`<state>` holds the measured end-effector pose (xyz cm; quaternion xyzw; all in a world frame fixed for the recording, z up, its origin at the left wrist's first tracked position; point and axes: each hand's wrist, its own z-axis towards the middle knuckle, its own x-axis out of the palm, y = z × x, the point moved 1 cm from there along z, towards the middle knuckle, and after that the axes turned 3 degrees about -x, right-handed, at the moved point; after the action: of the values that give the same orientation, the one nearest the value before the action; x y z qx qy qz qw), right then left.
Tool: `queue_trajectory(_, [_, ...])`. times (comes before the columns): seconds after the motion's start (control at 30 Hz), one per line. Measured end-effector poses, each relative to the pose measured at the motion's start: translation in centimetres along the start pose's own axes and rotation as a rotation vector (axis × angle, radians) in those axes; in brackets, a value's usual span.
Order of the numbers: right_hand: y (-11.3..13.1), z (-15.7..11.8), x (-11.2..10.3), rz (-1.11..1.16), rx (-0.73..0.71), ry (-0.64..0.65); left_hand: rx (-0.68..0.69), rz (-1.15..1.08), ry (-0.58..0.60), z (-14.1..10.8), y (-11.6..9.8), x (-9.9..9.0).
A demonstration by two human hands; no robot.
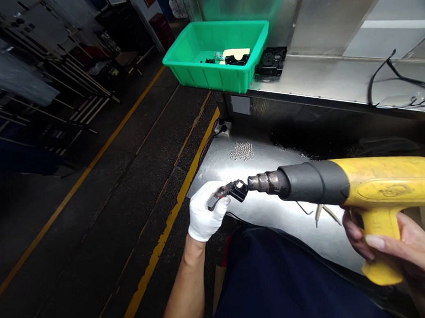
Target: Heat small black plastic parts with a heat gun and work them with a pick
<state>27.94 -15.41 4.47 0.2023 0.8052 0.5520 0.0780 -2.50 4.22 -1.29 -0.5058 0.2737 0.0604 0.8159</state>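
Head view: the bare right hand (413, 249) is wrapped around the grip of 1 yellow-and-black heat gun (388, 183). Trigger position and airflow cannot be determined. The gun's stepped metal nozzle (269, 182) points left, across the bare steel workbench (213, 168). The dark blue clothing (272, 274) covers part of the workbench's near edge.

The white-gloved left hand (204, 211) is held narrow, thumb and fingers pinching 1 small black block-shaped part (238, 192) with a bright round face. This part is held up over the workbench, inward of its left edge. The nozzle tip is just beside it; contact cannot be confirmed.

Step in hand (judgement): heating the part, or aligning the nozzle for heating. Next move (judgement): hold the part steady, keep the nozzle on the bright face, and keep gloved fingertips clear of the outlet.

Toward the near edge lie 1 pale yellow two-legged hand tool (331, 214) and 1 thin dark bent rod (302, 208). Small silver balls (242, 151) form a cluster toward the far left corner, where 1 white power socket (227, 129) sits.

Beyond the far edge, 1 raised steel shelf (318, 80) carries 1 green plastic basin (208, 79) at its left end. Black moulded parts (272, 62) lie just beside the basin.
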Motion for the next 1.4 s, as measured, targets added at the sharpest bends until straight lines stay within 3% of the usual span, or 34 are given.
queue_trajectory(1.4, [-0.05,0.15,-0.14,0.008,0.005,0.009,0.014,0.074,-0.041,-0.19,-0.35,0.09])
